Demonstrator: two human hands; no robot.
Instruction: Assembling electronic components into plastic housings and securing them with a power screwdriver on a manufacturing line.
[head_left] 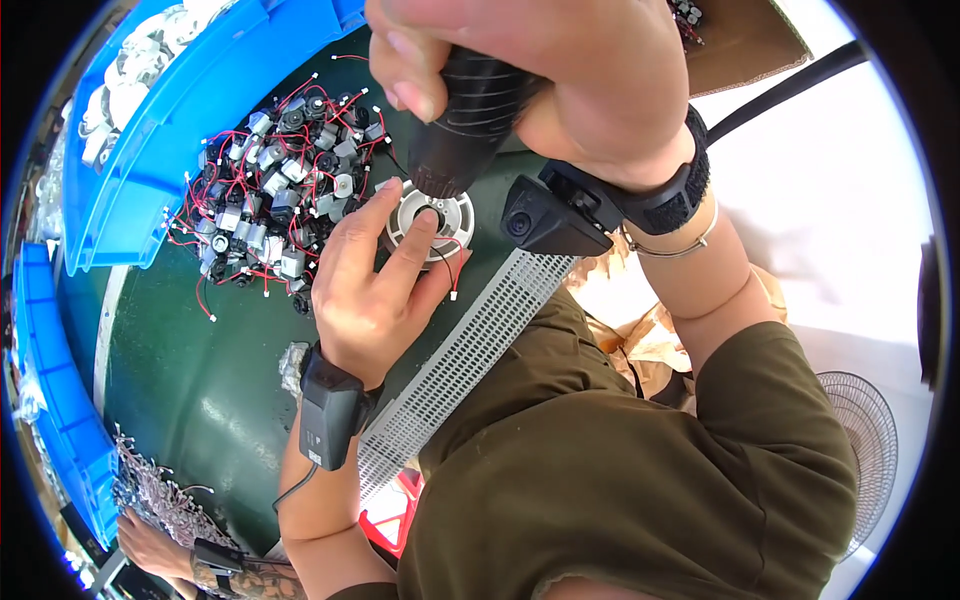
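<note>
Head view:
- Item, central: round pale housing, lying on the green worktop, short red and black leads trailing on its near right side. Disc-shaped, so no long axis.
- Left hand: in direct contact, the nearer of the two. Reaches in from the near left; fingers parted over the housing, one on its left edge, index fingertip at the centre, thumb by the near right rim.
- Right hand: above and beyond the housing, wrapped around a black cylindrical driver.
- Governing relation: driver's long axis tilted, nose downward and slightly leftward, ending over the housing's far part, just beyond the left index fingertip. Whether the tip touches cannot be told.
- Adjacent, left: heap of small motors with red leads; beyond it, blue bin.
</note>
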